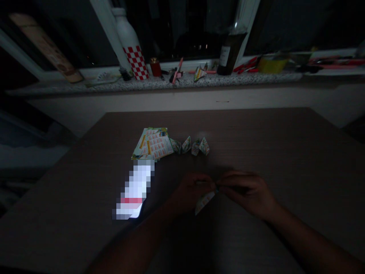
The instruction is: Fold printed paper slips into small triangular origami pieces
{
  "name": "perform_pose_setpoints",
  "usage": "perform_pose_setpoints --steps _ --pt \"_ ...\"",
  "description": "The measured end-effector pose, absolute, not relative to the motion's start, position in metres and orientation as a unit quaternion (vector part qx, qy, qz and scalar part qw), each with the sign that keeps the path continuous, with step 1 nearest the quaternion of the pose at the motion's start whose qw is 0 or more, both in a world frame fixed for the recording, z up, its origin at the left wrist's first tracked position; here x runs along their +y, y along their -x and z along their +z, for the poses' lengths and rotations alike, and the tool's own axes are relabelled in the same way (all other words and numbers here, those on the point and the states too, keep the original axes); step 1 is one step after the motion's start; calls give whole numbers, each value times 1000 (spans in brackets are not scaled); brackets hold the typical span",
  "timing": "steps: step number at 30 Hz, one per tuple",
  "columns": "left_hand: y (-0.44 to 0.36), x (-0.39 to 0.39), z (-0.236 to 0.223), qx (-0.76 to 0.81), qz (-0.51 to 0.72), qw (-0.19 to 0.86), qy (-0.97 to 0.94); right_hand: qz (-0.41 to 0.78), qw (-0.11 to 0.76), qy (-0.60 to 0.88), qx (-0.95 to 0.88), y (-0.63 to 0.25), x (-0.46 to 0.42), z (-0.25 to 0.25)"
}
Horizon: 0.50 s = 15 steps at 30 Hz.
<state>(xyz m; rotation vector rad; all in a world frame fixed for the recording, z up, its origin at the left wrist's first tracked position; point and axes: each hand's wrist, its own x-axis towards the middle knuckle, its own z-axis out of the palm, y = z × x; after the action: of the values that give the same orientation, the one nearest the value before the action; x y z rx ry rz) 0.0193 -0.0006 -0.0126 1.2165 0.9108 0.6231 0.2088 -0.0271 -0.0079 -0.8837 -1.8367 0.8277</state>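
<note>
Both hands meet low over the dim table, pinching a piece of printed paper (205, 202) between them. My left hand (193, 190) is closed on it from the left, and a folded pale corner sticks out below those fingers. From the right, my right hand (246, 188) pinches its upper end, where the fingertips hide the rest. Beyond the hands lie several small folded paper pieces (186, 144) in a row. They start beside a stack of printed sheets (155, 144) with red and green print.
A lit phone (137, 186) with a blurred screen lies left of my hands. Along the granite windowsill (182, 83) stand a white bottle with red checks (137, 61), a dark bottle (226, 57), a small red jar (155, 67) and a tall cardboard tube (48, 49).
</note>
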Motion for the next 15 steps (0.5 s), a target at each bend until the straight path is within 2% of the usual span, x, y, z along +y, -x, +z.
perform_pose_setpoints --steps 5,15 --pt "-18 -5 -11 371 309 536 -693 358 471 443 -673 -207 -28 -13" --pt "-19 -5 -8 348 313 429 -773 390 469 473 -636 -205 -29 -20"
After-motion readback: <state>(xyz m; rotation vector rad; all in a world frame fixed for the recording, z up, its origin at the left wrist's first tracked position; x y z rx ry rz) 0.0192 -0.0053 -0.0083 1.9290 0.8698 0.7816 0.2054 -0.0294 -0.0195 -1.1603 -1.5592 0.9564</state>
